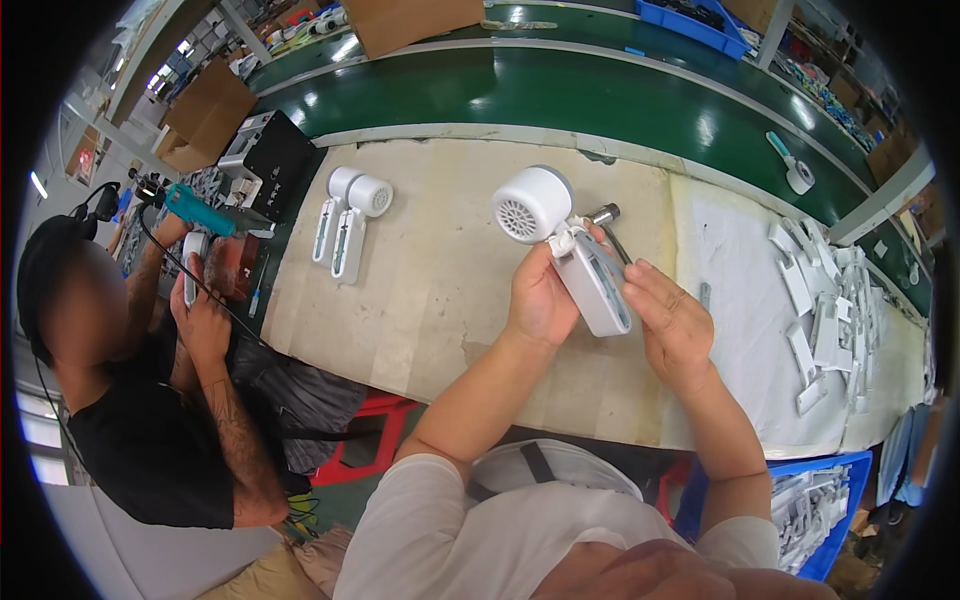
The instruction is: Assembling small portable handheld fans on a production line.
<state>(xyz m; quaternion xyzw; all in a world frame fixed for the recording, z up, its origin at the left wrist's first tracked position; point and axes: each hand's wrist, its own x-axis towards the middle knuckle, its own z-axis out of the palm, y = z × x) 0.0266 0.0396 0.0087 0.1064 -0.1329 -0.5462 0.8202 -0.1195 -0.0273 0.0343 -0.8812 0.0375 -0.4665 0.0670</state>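
My left hand (543,298) is closed around a white handheld device, its fingers at the joint below the head. The device's round, drum-shaped head (533,204) has a grille on its face and points up and left. Its flat handle (596,285) slants down to the right, showing a grey-green strip along one side. Against that handle's right side, my right hand (677,318) has its fingers stretched out. A metal tool with a cylindrical end (605,213) and thin shaft shows behind the handle; whether a hand touches it I cannot tell.
Two similar white devices (348,222) stand at the table's left. White plastic parts (822,310) are heaped on the right, above a blue bin (853,490). Beyond runs a green conveyor (440,92). At left, a co-worker (150,420) holds a teal power tool (200,210).
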